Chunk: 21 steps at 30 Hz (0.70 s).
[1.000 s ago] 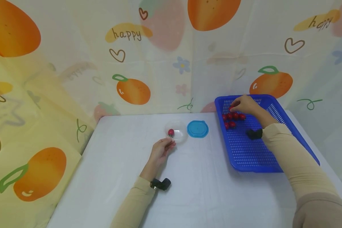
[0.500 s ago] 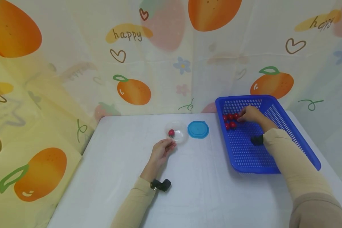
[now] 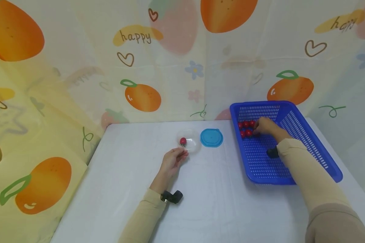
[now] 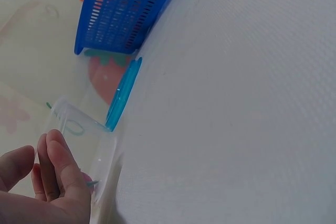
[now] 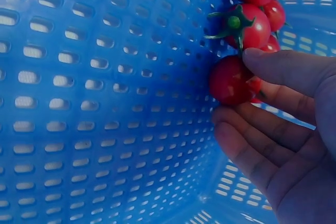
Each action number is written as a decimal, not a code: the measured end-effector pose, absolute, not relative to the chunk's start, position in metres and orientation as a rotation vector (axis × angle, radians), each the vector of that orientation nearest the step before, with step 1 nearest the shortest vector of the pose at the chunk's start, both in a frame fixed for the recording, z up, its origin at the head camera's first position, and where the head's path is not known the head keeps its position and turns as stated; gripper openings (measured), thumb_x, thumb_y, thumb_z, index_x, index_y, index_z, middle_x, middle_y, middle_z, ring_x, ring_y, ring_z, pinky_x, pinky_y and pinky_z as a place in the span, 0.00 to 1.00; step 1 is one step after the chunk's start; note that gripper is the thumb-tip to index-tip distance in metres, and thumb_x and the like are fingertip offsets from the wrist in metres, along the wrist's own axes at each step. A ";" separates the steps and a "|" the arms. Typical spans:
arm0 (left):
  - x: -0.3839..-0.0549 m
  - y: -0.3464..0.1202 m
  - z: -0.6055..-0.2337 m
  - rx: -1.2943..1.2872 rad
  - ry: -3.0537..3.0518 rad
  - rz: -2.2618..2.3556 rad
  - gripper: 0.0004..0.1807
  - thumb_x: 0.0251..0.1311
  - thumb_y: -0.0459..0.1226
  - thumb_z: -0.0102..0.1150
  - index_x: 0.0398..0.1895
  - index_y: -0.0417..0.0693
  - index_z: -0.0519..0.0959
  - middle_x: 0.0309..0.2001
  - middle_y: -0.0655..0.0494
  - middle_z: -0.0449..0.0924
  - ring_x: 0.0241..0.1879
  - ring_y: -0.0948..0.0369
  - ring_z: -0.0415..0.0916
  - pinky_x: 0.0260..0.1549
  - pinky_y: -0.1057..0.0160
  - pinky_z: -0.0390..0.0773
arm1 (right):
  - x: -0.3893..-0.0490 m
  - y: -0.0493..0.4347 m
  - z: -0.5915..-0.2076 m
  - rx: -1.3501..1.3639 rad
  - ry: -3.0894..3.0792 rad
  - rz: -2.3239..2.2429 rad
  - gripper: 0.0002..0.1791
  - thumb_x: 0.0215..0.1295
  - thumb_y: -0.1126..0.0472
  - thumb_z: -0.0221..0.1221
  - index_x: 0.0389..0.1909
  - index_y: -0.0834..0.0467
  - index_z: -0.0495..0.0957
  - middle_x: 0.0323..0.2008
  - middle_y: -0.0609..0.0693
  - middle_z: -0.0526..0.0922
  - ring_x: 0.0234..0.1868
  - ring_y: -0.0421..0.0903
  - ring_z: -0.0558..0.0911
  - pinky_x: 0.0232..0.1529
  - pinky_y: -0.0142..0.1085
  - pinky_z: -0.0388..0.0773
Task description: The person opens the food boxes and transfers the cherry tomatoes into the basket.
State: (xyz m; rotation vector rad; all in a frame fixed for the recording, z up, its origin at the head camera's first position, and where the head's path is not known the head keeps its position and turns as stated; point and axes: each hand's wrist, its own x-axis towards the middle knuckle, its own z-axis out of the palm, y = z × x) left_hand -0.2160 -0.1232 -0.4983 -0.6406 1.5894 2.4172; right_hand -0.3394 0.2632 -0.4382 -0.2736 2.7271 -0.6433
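Observation:
In the head view my left hand [image 3: 171,162] is at the near edge of a small clear plastic container [image 3: 193,144], its fingertips on the rim. The left wrist view shows the thumb and fingers either side of the container's edge. One cherry tomato [image 3: 183,141] lies inside it. My right hand [image 3: 266,127] reaches into a blue perforated basket [image 3: 246,165]. In the right wrist view, thumb and fingers close around a cherry tomato [image 5: 230,81]. Beside it sits another tomato with a green calyx [image 5: 252,27], among several more at the basket's left side.
A light-blue lid [image 3: 211,138] lies between the clear container and the basket. White cloth covers the table [image 3: 213,202]. A fruit-print curtain [image 3: 176,87] hangs right behind the table's far edge.
My right hand has come down from above the far tomatoes, then slightly nearer me, to the right end of the tomato group. My left hand stays at the clear container.

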 end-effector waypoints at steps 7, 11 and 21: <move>-0.218 -0.125 -0.497 -0.653 1.587 2.419 0.14 0.67 0.39 0.57 0.51 0.40 0.75 0.41 0.51 0.84 0.40 0.61 0.84 0.43 0.70 0.83 | -0.342 0.263 -0.429 -0.284 2.752 -0.621 0.17 0.61 0.64 0.61 0.46 0.74 0.77 0.42 0.70 0.82 0.47 0.66 0.80 0.52 0.57 0.76; -0.216 -0.125 -0.498 -0.654 1.569 2.418 0.14 0.67 0.38 0.57 0.50 0.40 0.75 0.40 0.52 0.84 0.39 0.61 0.84 0.43 0.71 0.83 | -0.342 0.265 -0.425 -0.305 2.775 -0.609 0.17 0.62 0.63 0.60 0.45 0.74 0.78 0.42 0.70 0.82 0.47 0.65 0.80 0.50 0.56 0.77; -0.213 -0.125 -0.499 -0.633 1.585 2.405 0.16 0.66 0.39 0.58 0.52 0.40 0.75 0.41 0.52 0.84 0.41 0.62 0.84 0.44 0.71 0.83 | -0.347 0.262 -0.401 -0.417 2.841 -0.692 0.16 0.65 0.62 0.56 0.43 0.73 0.79 0.40 0.68 0.83 0.42 0.62 0.81 0.47 0.55 0.78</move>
